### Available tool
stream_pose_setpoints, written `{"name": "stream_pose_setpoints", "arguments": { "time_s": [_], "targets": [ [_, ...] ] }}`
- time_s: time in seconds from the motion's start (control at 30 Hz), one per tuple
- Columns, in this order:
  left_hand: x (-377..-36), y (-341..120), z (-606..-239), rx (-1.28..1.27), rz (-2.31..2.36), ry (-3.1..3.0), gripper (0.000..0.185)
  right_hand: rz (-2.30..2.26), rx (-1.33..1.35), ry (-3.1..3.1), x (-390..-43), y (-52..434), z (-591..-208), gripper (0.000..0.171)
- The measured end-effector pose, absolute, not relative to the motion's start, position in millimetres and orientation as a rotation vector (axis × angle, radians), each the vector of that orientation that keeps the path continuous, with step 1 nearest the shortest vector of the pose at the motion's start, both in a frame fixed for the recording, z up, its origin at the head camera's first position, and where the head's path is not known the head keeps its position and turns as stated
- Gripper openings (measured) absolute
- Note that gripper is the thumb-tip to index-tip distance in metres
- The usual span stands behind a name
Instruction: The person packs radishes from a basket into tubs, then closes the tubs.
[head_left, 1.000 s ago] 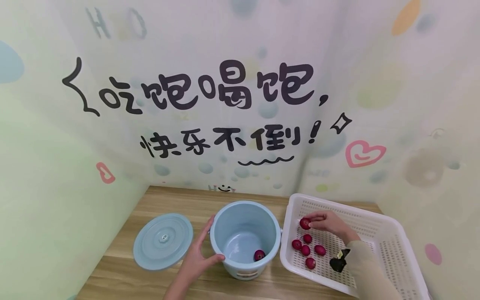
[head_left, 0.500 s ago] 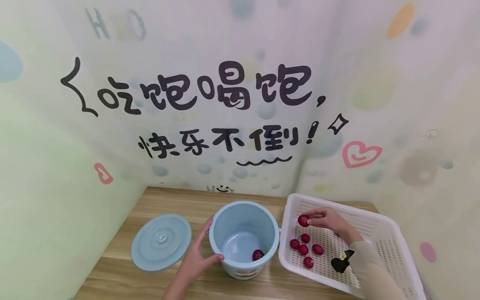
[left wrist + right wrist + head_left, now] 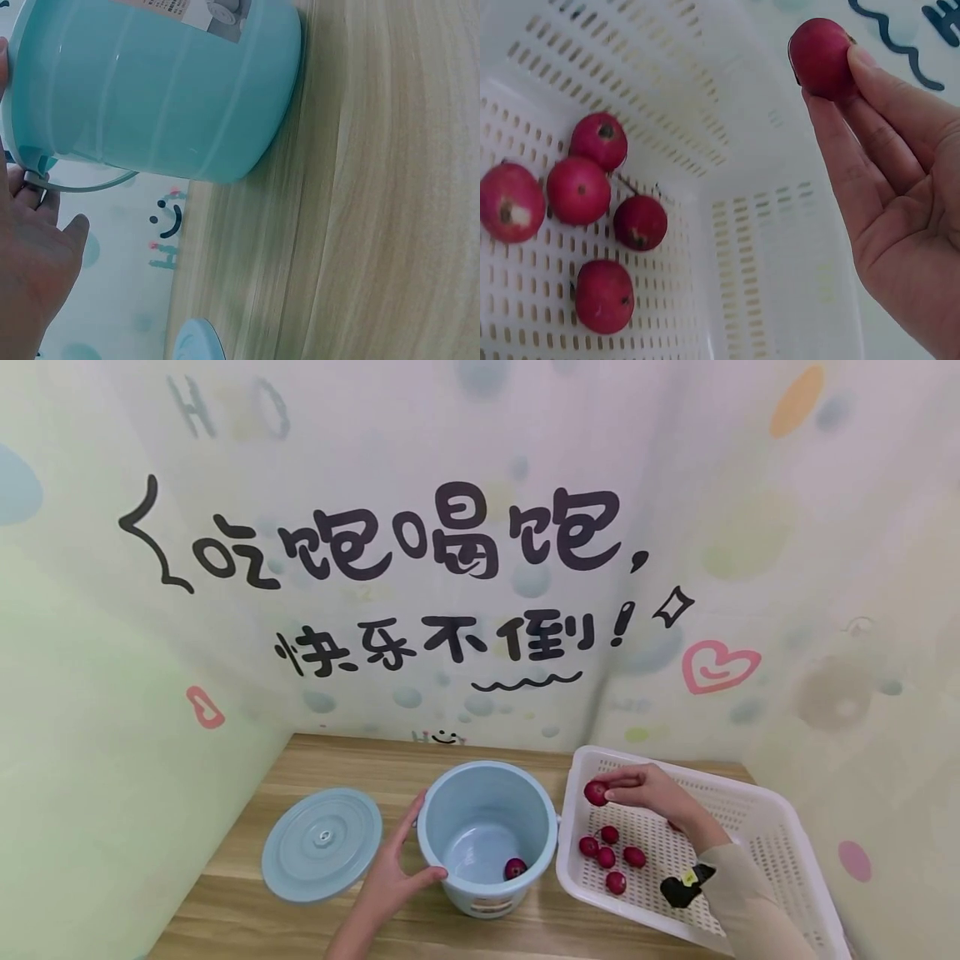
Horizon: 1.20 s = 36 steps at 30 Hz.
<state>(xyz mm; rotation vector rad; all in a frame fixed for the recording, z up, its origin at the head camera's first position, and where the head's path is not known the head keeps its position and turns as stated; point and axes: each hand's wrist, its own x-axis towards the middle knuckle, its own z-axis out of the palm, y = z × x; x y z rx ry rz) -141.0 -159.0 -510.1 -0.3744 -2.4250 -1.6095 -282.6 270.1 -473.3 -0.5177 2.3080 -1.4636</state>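
Observation:
My right hand (image 3: pixel 654 793) pinches a small red apple-like fruit (image 3: pixel 821 56) between thumb and fingertips. It is raised beside the left part of the white basket's (image 3: pixel 787 818) far rim. Several more red fruits (image 3: pixel 579 190) lie on the basket's perforated floor, and one is partly hidden by my right wrist. My left hand (image 3: pixel 390 877) holds the left side of a light blue bucket (image 3: pixel 150 90), its thumb at the front rim and other fingers near the handle (image 3: pixel 90 186). Inside the upright bucket, one red fruit (image 3: pixel 515 868) lies at the bottom.
A round light blue lid (image 3: pixel 322 843) lies on the wooden table (image 3: pixel 255 793), left of the bucket. Behind the table stands a printed wall (image 3: pixel 450 485) with black lettering. The basket's left wall stands close to the bucket's right side.
My right hand has lifted the red fruit and moved it slightly left, toward the basket's left rim. Another fruit now shows beside my right wrist. My left hand stays at the bucket.

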Motion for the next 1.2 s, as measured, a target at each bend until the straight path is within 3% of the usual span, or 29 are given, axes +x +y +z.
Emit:
{"name": "stream_pose_setpoints", "arguments": {
  "time_s": [0.67, 1.2],
  "targets": [
    [-143, -158, -509, -0.498, -1.54, -2.363, 0.103, -1.504, -0.697, 2.248, -260, 200, -433, 0.038],
    [-143, -152, -513, -0.425, -1.609, -2.371, 0.105, -1.54, -0.747, 2.221, -250, 178, -442, 0.035]
  ]
}}
